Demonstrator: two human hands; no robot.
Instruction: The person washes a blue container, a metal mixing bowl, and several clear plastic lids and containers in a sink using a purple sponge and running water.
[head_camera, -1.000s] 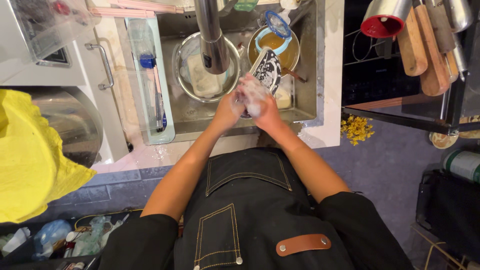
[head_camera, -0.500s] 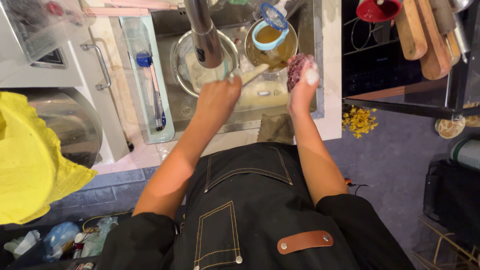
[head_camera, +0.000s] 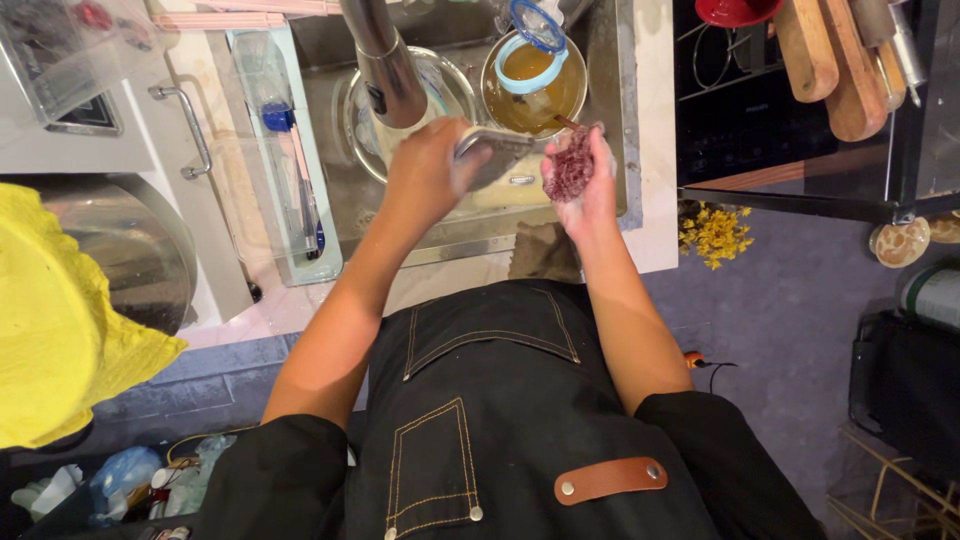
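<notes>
Yellow cloth (head_camera: 50, 320) at far left, pale surface (head_camera: 250, 300) around a steel sink (head_camera: 620, 120). Left hand (head_camera: 430, 165), fingers wrapped on a grey utensil (head_camera: 495, 155) over bowl (head_camera: 445, 85) and brown-filled pot (head_camera: 535, 90). Right hand (head_camera: 585, 175), fingers curled, cupping a purple scrubber (head_camera: 570, 165).

A clear plastic box (head_camera: 60, 45) sits at the top left on the white counter, with small red and dark items showing through its walls. A long, narrow see-through tray (head_camera: 285, 160) lies just left of the sink, holding a bottle with a blue cap and a thin pen-like stick. At the bottom left, crumpled plastic bags (head_camera: 110, 480) in pale blue and white lie on the floor; no signs or screens can be made out, and any labels are too small to tell.
</notes>
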